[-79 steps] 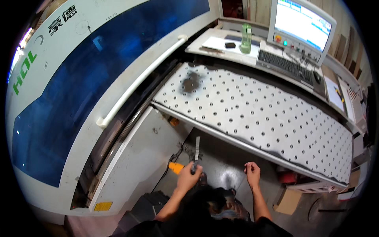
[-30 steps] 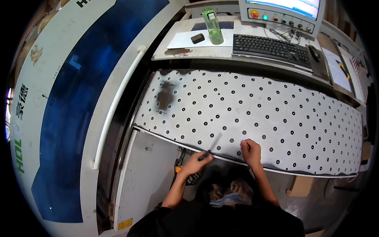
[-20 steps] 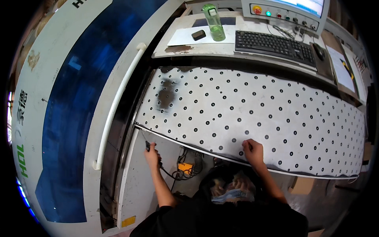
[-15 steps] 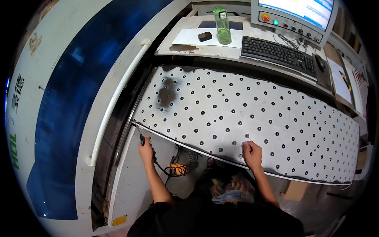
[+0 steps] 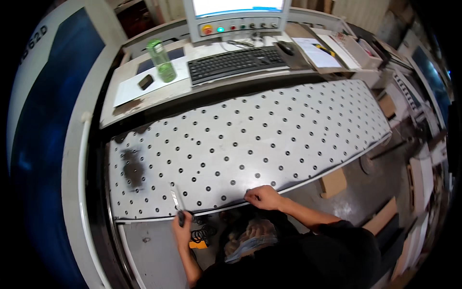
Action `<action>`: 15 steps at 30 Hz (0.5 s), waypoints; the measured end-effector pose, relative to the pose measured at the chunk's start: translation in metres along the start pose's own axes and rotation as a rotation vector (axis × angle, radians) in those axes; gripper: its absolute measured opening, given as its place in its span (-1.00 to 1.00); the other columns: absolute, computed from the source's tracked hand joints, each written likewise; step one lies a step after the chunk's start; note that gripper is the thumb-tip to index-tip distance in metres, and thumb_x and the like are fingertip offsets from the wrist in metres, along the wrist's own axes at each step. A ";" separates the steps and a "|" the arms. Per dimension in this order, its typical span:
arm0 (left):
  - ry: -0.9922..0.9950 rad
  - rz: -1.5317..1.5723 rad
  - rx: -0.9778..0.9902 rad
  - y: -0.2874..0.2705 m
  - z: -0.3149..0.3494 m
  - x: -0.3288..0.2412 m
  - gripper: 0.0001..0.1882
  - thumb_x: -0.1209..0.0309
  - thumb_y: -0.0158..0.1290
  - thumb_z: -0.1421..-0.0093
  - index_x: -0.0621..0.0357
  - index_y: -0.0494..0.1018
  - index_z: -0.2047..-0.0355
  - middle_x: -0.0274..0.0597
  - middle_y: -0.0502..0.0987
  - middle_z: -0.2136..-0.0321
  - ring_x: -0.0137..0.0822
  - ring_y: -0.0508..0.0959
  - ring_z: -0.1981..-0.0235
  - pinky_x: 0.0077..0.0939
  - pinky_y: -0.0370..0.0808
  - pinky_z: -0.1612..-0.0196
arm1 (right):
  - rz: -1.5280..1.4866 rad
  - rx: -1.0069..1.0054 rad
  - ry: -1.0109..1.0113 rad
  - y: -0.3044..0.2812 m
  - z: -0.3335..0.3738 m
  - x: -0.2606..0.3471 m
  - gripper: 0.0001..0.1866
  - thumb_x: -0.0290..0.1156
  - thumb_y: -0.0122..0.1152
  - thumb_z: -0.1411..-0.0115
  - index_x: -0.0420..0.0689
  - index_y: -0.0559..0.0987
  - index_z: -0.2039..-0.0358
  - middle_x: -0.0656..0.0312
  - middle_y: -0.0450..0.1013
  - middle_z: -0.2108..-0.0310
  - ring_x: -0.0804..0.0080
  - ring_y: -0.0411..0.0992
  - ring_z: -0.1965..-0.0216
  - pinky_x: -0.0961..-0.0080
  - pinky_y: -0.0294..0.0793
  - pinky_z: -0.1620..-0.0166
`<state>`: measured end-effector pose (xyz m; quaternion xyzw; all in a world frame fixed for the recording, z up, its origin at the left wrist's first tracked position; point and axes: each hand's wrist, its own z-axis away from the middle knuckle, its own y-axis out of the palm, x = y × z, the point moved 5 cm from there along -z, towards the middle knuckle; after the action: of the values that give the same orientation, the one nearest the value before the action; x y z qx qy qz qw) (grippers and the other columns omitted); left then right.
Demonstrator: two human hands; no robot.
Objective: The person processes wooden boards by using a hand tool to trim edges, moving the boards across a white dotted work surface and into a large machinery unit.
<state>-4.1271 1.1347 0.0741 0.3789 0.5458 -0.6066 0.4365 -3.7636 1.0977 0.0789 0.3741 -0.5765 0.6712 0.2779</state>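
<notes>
My left hand is closed around the black handle of an air blow gun. Its thin metal nozzle, smeared by motion, points up over the near left edge of a white tabletop dotted with black-ringed holes. Below the hand a black coiled hose hangs. My right hand is at the table's near edge, toward the middle, its fingers curled in a loose fist with nothing seen in them. A dark stain marks the table's left end.
Beyond the table, a shelf holds a green bottle, a small black box, a keyboard and a mouse under a monitor. A blue-and-white machine stands left. Cardboard lies at the lower right.
My view has turned right, so the scene is shifted and tilted. The blow gun has come away from the table's left corner toward the right. My right hand has drawn back to the near edge.
</notes>
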 end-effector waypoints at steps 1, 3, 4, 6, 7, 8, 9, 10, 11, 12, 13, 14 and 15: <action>-0.017 -0.047 0.153 0.009 0.015 0.013 -0.78 0.33 0.19 -0.35 0.26 0.52 0.29 -0.34 0.53 0.47 -0.51 0.49 0.40 -0.54 0.43 0.30 | 0.069 0.055 -0.045 -0.001 0.014 0.001 -0.77 -0.21 0.21 -0.30 -0.08 0.69 0.28 0.11 0.57 0.50 0.03 0.54 0.46 0.19 0.52 0.35; -0.039 -0.064 0.384 0.021 0.046 0.028 -0.86 0.42 0.19 -0.31 0.25 0.55 0.22 -0.34 0.55 0.45 -0.48 0.52 0.36 -0.49 0.47 0.23 | 0.175 0.182 0.014 -0.001 0.042 -0.013 -0.73 -0.17 0.19 -0.32 -0.08 0.68 0.32 0.09 0.57 0.49 0.00 0.53 0.45 0.16 0.52 0.33; -0.146 -0.073 0.483 0.021 0.063 0.051 -0.85 0.44 0.18 -0.30 0.26 0.55 0.19 -0.33 0.56 0.45 -0.47 0.52 0.37 -0.48 0.47 0.22 | 0.227 0.179 0.108 -0.004 0.058 -0.026 -0.75 -0.18 0.20 -0.30 -0.07 0.68 0.32 0.12 0.58 0.48 0.02 0.53 0.46 0.15 0.52 0.33; -0.220 -0.054 0.549 0.009 0.095 0.099 -0.83 0.47 0.17 -0.29 0.27 0.55 0.14 -0.32 0.56 0.46 -0.47 0.53 0.40 -0.49 0.46 0.26 | 0.282 0.118 0.310 -0.002 0.099 -0.064 -0.76 -0.18 0.19 -0.28 -0.06 0.69 0.31 0.12 0.60 0.43 0.03 0.56 0.42 0.16 0.55 0.29; -0.194 -0.015 0.514 0.003 0.107 0.117 -0.82 0.48 0.17 -0.28 0.27 0.55 0.13 -0.31 0.56 0.47 -0.47 0.53 0.43 -0.49 0.46 0.31 | 0.292 0.070 0.421 0.002 0.126 -0.090 -0.75 -0.17 0.17 -0.28 -0.05 0.69 0.30 0.09 0.63 0.38 0.02 0.58 0.37 0.17 0.57 0.25; -0.167 0.020 0.479 -0.004 0.119 0.134 -0.81 0.48 0.17 -0.28 0.27 0.55 0.12 -0.30 0.56 0.47 -0.47 0.52 0.46 -0.50 0.45 0.35 | 0.378 0.163 0.536 0.013 0.157 -0.116 -0.76 -0.18 0.20 -0.26 -0.05 0.70 0.28 0.06 0.64 0.32 0.03 0.60 0.30 0.22 0.59 0.19; -0.209 0.028 0.470 -0.008 0.124 0.142 -0.81 0.48 0.17 -0.28 0.27 0.55 0.12 -0.30 0.56 0.47 -0.47 0.52 0.47 -0.50 0.45 0.36 | 0.466 0.246 0.655 0.022 0.189 -0.139 -0.76 -0.19 0.23 -0.24 -0.05 0.71 0.25 0.03 0.65 0.27 0.03 0.61 0.23 0.26 0.60 0.13; -0.288 0.026 0.441 -0.010 0.132 0.145 -0.81 0.48 0.17 -0.28 0.27 0.55 0.12 -0.30 0.56 0.47 -0.47 0.52 0.47 -0.50 0.45 0.36 | 0.309 0.386 0.629 0.032 0.213 -0.153 -0.78 -0.23 0.28 -0.22 -0.08 0.70 0.27 0.07 0.65 0.29 0.12 0.62 0.22 0.25 0.58 0.10; -0.370 0.012 0.438 -0.012 0.135 0.145 -0.81 0.48 0.17 -0.28 0.27 0.55 0.12 -0.29 0.56 0.47 -0.47 0.52 0.47 -0.50 0.45 0.37 | 0.138 0.517 0.612 0.048 0.236 -0.156 -0.80 -0.27 0.32 -0.19 -0.11 0.69 0.28 0.11 0.65 0.31 0.21 0.63 0.21 0.24 0.56 0.08; -0.448 -0.010 0.445 -0.014 0.137 0.143 -0.81 0.48 0.17 -0.28 0.27 0.55 0.12 -0.29 0.56 0.47 -0.47 0.52 0.48 -0.50 0.44 0.38 | -0.094 0.541 0.672 0.064 0.251 -0.148 -0.79 -0.30 0.35 -0.17 -0.10 0.70 0.23 0.16 0.66 0.29 0.34 0.61 0.18 0.30 0.56 0.07; -0.509 -0.027 0.458 -0.016 0.136 0.141 -0.81 0.48 0.17 -0.28 0.27 0.55 0.12 -0.29 0.56 0.48 -0.47 0.52 0.48 -0.50 0.44 0.38 | -0.327 0.556 0.724 0.080 0.264 -0.139 -0.75 -0.33 0.38 -0.14 -0.10 0.72 0.17 0.21 0.66 0.28 0.46 0.58 0.16 0.36 0.55 0.06; -0.553 -0.041 0.470 -0.020 0.135 0.138 -0.81 0.48 0.17 -0.28 0.27 0.55 0.12 -0.29 0.56 0.48 -0.47 0.52 0.49 -0.50 0.44 0.39 | -0.408 0.494 0.611 0.096 0.271 -0.131 -0.74 -0.34 0.38 -0.14 -0.08 0.72 0.14 0.22 0.66 0.27 0.49 0.58 0.18 0.39 0.54 0.06; -0.589 -0.046 0.473 -0.023 0.135 0.137 -0.81 0.48 0.17 -0.28 0.27 0.55 0.12 -0.29 0.56 0.48 -0.47 0.52 0.49 -0.50 0.44 0.39 | -0.480 0.438 0.493 0.108 0.275 -0.121 -0.72 -0.34 0.37 -0.15 -0.06 0.72 0.11 0.23 0.66 0.27 0.51 0.57 0.19 0.41 0.54 0.06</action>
<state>-4.1916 0.9857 -0.0307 0.2664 0.2500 -0.8084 0.4616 -3.7320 0.8155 -0.0659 0.3761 -0.2323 0.7637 0.4705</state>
